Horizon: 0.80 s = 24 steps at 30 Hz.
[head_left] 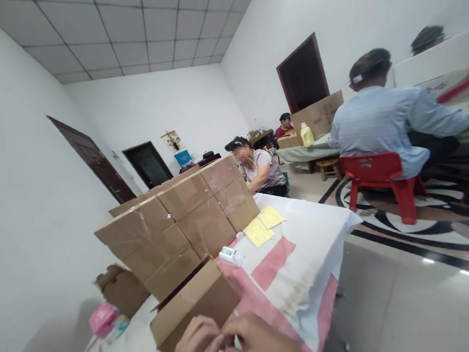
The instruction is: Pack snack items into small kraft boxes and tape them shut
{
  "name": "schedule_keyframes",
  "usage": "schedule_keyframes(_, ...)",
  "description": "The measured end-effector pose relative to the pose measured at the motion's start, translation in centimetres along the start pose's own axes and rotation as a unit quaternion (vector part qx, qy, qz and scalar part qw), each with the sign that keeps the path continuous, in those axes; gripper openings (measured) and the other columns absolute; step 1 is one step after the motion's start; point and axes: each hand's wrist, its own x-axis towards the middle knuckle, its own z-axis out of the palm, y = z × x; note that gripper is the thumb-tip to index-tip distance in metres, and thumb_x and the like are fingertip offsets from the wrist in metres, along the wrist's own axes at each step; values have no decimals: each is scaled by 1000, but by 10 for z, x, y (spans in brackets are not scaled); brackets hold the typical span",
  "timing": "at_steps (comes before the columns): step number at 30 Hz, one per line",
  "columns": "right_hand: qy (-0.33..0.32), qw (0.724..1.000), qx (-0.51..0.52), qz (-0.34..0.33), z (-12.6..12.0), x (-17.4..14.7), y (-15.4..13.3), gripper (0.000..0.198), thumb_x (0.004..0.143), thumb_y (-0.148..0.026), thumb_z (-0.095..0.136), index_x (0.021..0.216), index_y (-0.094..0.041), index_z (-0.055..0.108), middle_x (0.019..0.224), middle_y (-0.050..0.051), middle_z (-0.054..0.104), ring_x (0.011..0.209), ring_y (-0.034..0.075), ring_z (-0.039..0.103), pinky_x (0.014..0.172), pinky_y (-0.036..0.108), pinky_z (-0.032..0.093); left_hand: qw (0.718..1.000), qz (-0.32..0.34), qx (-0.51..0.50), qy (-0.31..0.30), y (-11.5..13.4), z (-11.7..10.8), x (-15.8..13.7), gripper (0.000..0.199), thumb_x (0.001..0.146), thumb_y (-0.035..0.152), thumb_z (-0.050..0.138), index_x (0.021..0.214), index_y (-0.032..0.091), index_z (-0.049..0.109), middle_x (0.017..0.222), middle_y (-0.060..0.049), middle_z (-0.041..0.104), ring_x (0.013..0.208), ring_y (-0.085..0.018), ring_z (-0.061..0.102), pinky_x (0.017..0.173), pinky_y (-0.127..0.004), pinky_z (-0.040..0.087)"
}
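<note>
At the bottom of the head view, my left hand [198, 341] and my right hand [253, 339] meet, thumbs and fingertips pinched close together. Whatever lies between the fingertips is too small or hidden to make out. Just beyond them stands a brown cardboard box [196, 304], tilted in the picture, its inside mostly hidden. The table has a white and pink cloth [274, 264]. A small white device [231, 256] rests on it behind the box, with two yellow dotted cards [259, 233] and a small white ring [240, 235] farther back.
A taped cardboard partition [185, 215] runs along the table's left part. Beside it are an open carton [121, 292] and a pink packet [103, 319]. Across the table sits a person [262, 167]; another [396, 113] sits on a red chair [376, 172] at the right.
</note>
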Motion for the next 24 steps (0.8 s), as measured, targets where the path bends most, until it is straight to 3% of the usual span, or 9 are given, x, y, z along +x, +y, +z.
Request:
schedule_keyframes(5,19,999,-23,-10,1,-9,-6,11,85,-22,61,84,-18,72,80,1,73,70,12,58,65,21,36,995,47,70,-56,5,-9,-2,3,94,24,63,92,25,64,84,-1,68,77,-14,66,71,-23,53)
schedule_keyframes(8,32,998,-53,-20,2,-14,-7,13,86,-22,60,82,-18,72,84,2,75,76,14,62,70,22,39,993,56,82,-65,7,-6,-5,5,95,24,60,90,24,61,82,0,67,75,-14,66,69,-23,52)
schedule_keyframes(12,45,996,-77,-3,4,-19,-10,17,87,-23,59,82,-19,74,85,4,76,80,16,67,72,24,40,991,47,122,-40,12,0,-10,17,98,31,56,83,24,59,76,1,65,71,-15,63,67,-26,47)
schedule_keyframes(17,38,994,-69,75,2,-21,-11,20,82,-27,64,94,-23,79,89,4,78,83,19,70,69,24,40,979,76,189,-12,25,4,-15,20,100,31,53,81,24,57,75,2,65,70,-15,61,69,-30,41)
schedule_keyframes(21,74,978,-127,146,-5,-24,3,22,79,-24,64,95,-21,79,89,7,78,85,23,70,71,28,41,984,49,169,19,30,-11,-18,21,101,28,51,81,24,55,75,1,64,70,-14,61,69,-28,43)
schedule_keyframes(24,90,981,-115,132,-13,-26,12,20,80,-19,61,90,-19,78,88,5,77,82,21,68,71,28,42,988,-3,157,-1,31,-33,-13,22,100,35,52,81,24,56,78,1,65,74,-15,63,70,-27,46)
